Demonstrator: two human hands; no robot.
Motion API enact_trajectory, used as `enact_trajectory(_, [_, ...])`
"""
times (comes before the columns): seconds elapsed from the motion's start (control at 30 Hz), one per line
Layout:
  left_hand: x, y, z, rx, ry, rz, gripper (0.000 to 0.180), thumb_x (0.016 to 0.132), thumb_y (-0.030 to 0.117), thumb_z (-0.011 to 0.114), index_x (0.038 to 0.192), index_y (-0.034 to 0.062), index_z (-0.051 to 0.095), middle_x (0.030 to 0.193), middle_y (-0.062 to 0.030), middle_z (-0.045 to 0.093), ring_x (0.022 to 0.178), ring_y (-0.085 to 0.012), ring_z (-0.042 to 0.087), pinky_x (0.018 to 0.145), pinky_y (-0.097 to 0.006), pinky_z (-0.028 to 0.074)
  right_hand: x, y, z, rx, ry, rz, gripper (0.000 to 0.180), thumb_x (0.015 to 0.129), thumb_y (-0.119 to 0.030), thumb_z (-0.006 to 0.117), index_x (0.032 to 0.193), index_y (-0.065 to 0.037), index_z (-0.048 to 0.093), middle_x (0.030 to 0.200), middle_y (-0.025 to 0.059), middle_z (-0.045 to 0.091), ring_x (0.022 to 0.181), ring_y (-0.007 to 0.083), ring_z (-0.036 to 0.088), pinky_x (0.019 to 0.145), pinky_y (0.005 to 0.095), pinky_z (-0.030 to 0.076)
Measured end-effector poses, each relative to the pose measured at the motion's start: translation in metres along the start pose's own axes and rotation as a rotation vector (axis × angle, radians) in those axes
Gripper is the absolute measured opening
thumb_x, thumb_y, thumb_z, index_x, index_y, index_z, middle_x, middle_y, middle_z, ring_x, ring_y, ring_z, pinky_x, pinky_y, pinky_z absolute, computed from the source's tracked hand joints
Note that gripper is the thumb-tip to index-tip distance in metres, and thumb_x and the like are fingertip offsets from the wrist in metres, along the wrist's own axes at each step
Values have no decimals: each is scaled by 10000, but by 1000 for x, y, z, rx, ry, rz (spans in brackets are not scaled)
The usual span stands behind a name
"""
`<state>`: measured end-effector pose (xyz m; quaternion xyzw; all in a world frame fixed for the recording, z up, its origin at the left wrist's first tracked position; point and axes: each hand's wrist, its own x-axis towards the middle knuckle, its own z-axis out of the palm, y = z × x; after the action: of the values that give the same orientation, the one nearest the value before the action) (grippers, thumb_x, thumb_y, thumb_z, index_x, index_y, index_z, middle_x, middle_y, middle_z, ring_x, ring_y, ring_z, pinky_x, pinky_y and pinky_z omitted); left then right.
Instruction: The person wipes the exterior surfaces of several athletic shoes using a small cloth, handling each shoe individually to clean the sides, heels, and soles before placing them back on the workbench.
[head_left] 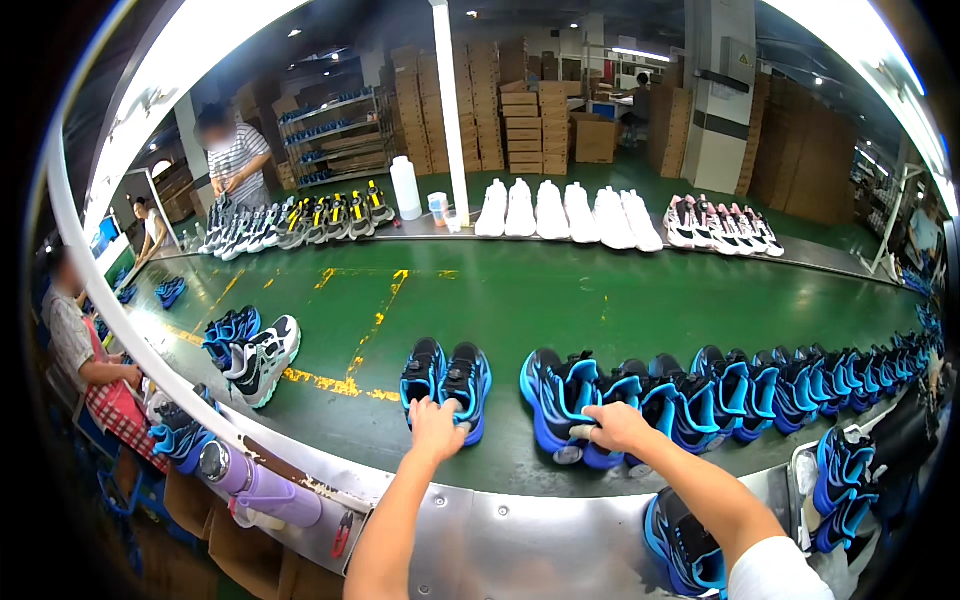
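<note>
Black-and-blue shoes, paired on a green work surface, both hands engaged

Item: pair of black-and-blue shoes (468,375), centre of the frame, side by side on the green surface (480,290), toes toward the upper edge. Left hand (436,430): curled over the adjoining heels, gripping both.
Item: row of like shoes (733,385), centre right to right edge, closely packed. Right hand (618,428): fingers bent at a heel collar near the row's left end; firmness of hold cannot be told.

Handling, as judged: take both heels in one grip; keep toes even and soles flat; ease the crowded shoes apart at the collar, lest a neighbour drag or tip.

Containers:
- White bottle (405,188), upper centre, upright; contents not visible.
- Small cup (438,208), beside it; contents too small to tell.
- Stacked cartons (523,130), upper centre; contents hidden.
- Purple flask (270,490), lower left, lidded, tilted; contents hidden.
- Shelving rack (340,130), upper left: blue shoes on its tiers.
- Pale-rimmed tray (798,490), lower right: blue shoes at it, whether inside unclear.
</note>
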<state>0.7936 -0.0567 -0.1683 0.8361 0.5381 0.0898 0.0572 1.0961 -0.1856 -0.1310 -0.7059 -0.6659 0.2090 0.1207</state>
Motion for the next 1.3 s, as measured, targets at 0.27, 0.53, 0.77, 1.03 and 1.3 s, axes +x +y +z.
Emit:
enact_trajectory(0.27, [-171, 117, -61, -730, -71, 185, 693, 727, 274, 817, 1326, 101, 515, 1061, -76, 595, 854, -214, 595, 707, -327, 505, -173, -74, 31, -86, -244, -313, 417, 862, -495, 596, 1088, -147, 640, 821, 180, 666, 709, 378, 663, 645, 466, 536])
enact_trajectory(0.53, [-207, 119, -72, -428, -39, 203, 425, 687, 40, 667, 1101, 123, 623, 1025, -101, 611, 946, -334, 592, 801, -414, 500, -222, -85, -5, 358, 154, -368, 533, 738, -314, 770, 1228, -190, 598, 854, 123, 611, 795, 332, 623, 684, 433, 526])
enact_trajectory(0.77, [-215, 131, -37, -456, 65, 284, 380, 676, -30, 602, 1022, 118, 648, 1122, -44, 620, 925, -308, 579, 801, -392, 494, -205, -41, 58, 340, 65, -260, 617, 698, -141, 762, 1282, -169, 566, 1010, 104, 582, 882, 309, 594, 730, 395, 500])
enact_trajectory(1.03, [-231, 149, -47, -144, 123, 415, 209, 690, 36, 618, 877, 119, 665, 1199, -91, 619, 806, -266, 519, 686, -358, 437, -218, -85, 39, 129, 145, -212, 576, 719, -87, 692, 1266, -138, 516, 955, 116, 525, 823, 312, 610, 663, 418, 524])
enact_trajectory(1.3, [-235, 155, -53, -113, 16, 381, 307, 724, 32, 618, 1031, 38, 624, 1199, -228, 587, 829, -294, 576, 695, -372, 492, -210, -65, 52, 313, 215, -79, 529, 649, 17, 698, 1151, -115, 592, 933, 114, 611, 801, 340, 638, 655, 406, 537])
